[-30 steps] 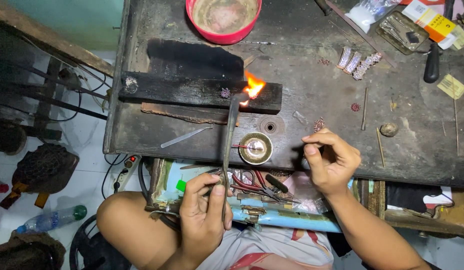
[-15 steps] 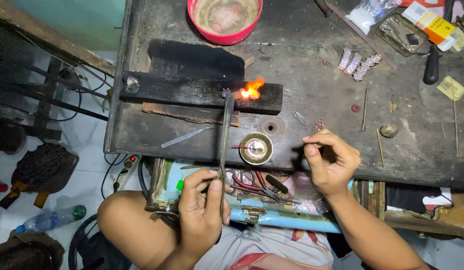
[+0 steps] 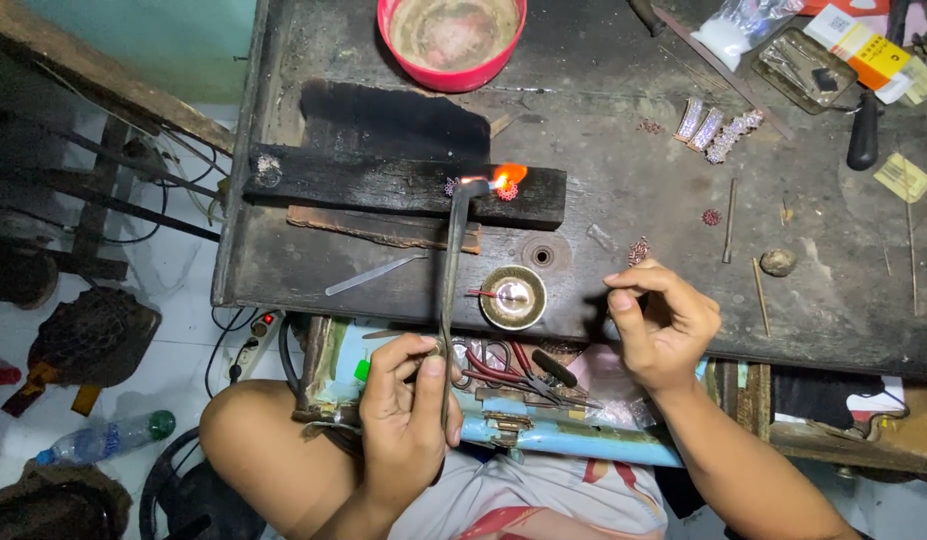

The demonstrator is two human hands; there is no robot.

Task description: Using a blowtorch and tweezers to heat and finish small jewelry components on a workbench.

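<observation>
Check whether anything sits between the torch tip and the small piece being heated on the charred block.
Nothing visible does. The left hand holds the torch, whose bent tip sends the flame straight onto the small piece on the charred block. The right hand is off to the side, over the bench edge.

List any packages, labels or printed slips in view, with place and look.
Small box: bench's far right corner, rectangular, white, orange and yellow.
Clear plastic bag: top edge, left of the box, white contents.
Yellow paper slip: right side of the bench, lying flat.
</observation>
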